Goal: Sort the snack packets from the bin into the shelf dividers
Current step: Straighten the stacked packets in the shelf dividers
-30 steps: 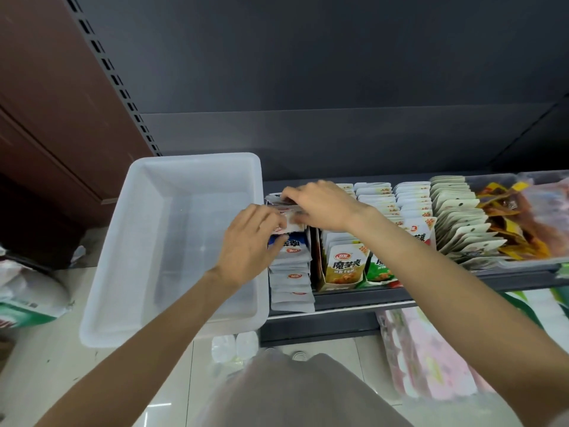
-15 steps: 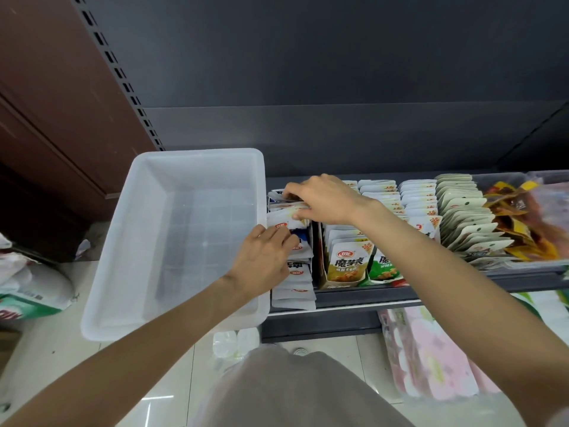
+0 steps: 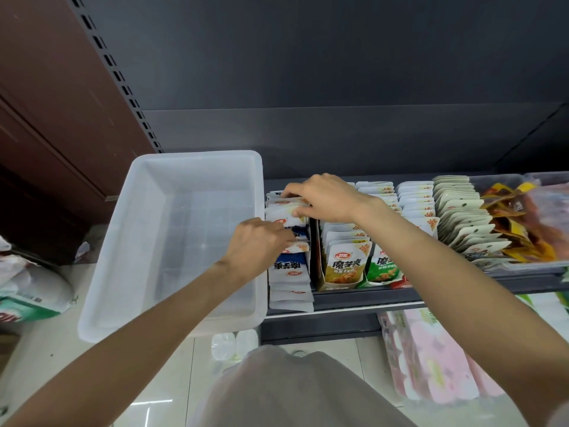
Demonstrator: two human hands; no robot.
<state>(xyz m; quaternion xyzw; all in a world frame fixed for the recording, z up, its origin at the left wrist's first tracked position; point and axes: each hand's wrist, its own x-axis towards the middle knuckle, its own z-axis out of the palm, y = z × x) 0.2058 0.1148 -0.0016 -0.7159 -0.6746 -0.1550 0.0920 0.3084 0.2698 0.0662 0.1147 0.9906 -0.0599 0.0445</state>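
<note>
A clear plastic bin [image 3: 110,272] stands at the left of the shelf with nothing visible inside it. Right beside it runs a row of white-and-blue snack packets [image 3: 289,269] in the leftmost divider. My right hand [image 3: 326,197] reaches over the back of that row, its fingers curled on the top edges of the rear packets. My left hand [image 3: 258,248] sits at the middle of the same row, fingertips pinching a white packet [image 3: 297,247]. A dark divider [image 3: 313,241] separates this row from the brown packets [image 3: 343,268].
Further right stand green packets [image 3: 383,269], white rows [image 3: 415,198], beige pouches [image 3: 462,223] and a clear tray of orange-brown packets [image 3: 523,223]. The shelf's front lip [image 3: 354,306] lies below. Bags [image 3: 27,291] sit on the floor at left, pink packs [image 3: 431,359] below.
My left hand has slid down and forward along the white-and-blue row. My right hand has stayed over the back of the row, pressing the rear packets. The view shifted slightly.
</note>
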